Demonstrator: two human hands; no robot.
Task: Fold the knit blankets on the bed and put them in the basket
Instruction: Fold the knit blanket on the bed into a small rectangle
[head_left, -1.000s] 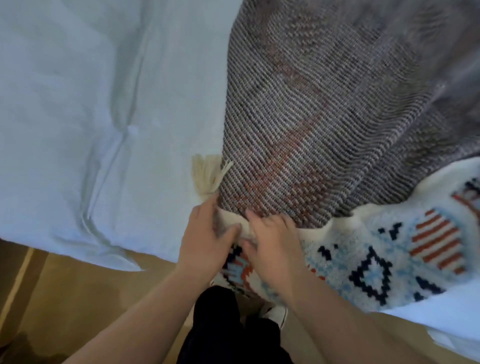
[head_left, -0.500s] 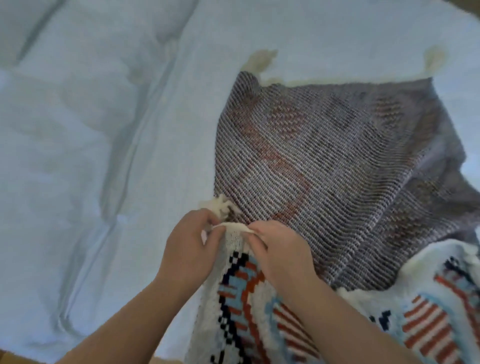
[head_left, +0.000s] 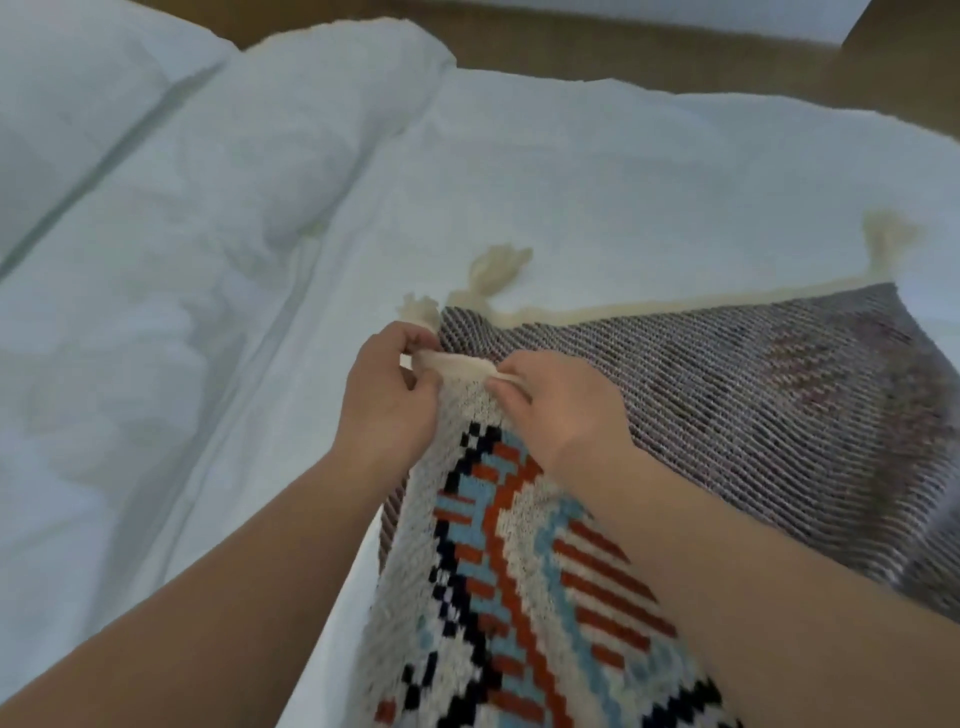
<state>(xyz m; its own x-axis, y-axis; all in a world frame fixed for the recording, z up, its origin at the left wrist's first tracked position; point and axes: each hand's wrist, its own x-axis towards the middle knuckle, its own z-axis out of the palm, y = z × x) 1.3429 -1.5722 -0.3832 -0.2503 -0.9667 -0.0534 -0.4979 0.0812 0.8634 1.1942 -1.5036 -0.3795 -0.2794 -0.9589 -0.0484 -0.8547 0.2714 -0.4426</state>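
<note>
Both hands, left hand (head_left: 387, 400) and right hand (head_left: 558, 410), pinched the cream edge of the knit blanket (head_left: 519, 597), folded over on the bed (head_left: 208, 312)

Single view, head-worn wide-angle camera. Position: above the near edge of the bed (head_left: 519, 171), close over the person's forearms. Facing: forward and steeply down, taking in the white bedding across to its far edge. Range: near; left hand (head_left: 387, 400) and right hand (head_left: 558, 410) sit mid-frame. Far top: strip of brown floor (head_left: 597, 47). Edges blurred.
</note>
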